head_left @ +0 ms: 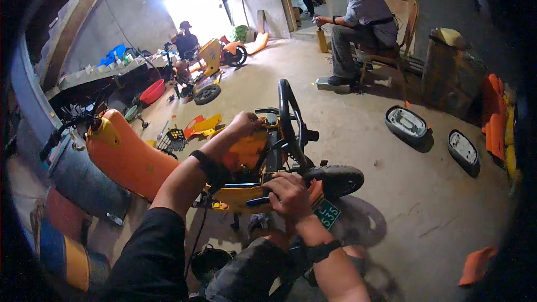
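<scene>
A small orange and yellow ride-on kart (pixel 246 159) stands in front of me on the concrete floor, with a black steering wheel (pixel 288 117) and a black front tyre (pixel 335 178). My left hand (pixel 244 123) rests on the orange body just left of the steering wheel. My right hand (pixel 288 194) grips a blue-handled tool (pixel 258 201) against the yellow lower frame, beside a small green plate (pixel 326 212). Both wrists wear black bands.
A large orange body shell (pixel 126 154) lies to my left. Two black seat shells (pixel 406 124) lie upside down on the right. A person sits on a wooden chair (pixel 386 50) at the back; another person (pixel 185 39) works near more kart parts (pixel 208 59) and a red basin (pixel 152 90).
</scene>
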A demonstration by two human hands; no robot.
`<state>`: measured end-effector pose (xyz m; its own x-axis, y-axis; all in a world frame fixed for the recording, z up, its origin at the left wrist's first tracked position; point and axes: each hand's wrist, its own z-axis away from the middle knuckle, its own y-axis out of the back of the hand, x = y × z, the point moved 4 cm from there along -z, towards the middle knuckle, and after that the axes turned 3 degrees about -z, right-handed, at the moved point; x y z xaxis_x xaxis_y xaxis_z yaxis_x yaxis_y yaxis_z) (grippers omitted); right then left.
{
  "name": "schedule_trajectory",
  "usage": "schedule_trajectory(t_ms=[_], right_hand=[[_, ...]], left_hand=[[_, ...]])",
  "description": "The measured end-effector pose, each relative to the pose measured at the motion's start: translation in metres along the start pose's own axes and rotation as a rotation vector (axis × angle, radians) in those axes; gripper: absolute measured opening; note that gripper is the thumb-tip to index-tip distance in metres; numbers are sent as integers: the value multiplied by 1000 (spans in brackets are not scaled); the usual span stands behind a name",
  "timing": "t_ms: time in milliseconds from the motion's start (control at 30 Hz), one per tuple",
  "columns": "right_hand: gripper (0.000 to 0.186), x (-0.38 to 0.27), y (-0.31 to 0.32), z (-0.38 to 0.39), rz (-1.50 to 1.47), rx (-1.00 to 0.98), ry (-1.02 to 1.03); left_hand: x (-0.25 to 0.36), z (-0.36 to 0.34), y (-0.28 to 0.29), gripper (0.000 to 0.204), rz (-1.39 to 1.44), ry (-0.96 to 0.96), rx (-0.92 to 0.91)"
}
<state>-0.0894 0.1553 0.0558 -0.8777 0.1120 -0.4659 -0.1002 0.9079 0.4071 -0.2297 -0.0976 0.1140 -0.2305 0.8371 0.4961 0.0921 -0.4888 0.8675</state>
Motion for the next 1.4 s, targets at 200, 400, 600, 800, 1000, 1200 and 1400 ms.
schedule_trajectory(t_ms=[200,400,600,800,1000,1200,1400], right_hand=[[23,-1,-2,-3,0,28,-24],[22,-3,-2,-4,28,56,-9],[22,-2,2,1,29,58,-23],[24,-6,1,-4,-14,26,-28],[27,-4,-2,0,36,35,-47],[23,-7,-2,-3,25,76,-68],[22,-7,-4,-3,-10,70,-54]], left_hand=[[5,-7,2,37,-173,-116,20],[27,-6,0,35,-423,-193,11],[38,-15,-9,33,-719,-347,-103],[-13,-56,-28,28,-680,-495,-80],[5,-41,-20,22,-600,-440,-88],[36,-8,-1,21,-704,-191,-31],[14,0,-4,29,-914,-304,403]])
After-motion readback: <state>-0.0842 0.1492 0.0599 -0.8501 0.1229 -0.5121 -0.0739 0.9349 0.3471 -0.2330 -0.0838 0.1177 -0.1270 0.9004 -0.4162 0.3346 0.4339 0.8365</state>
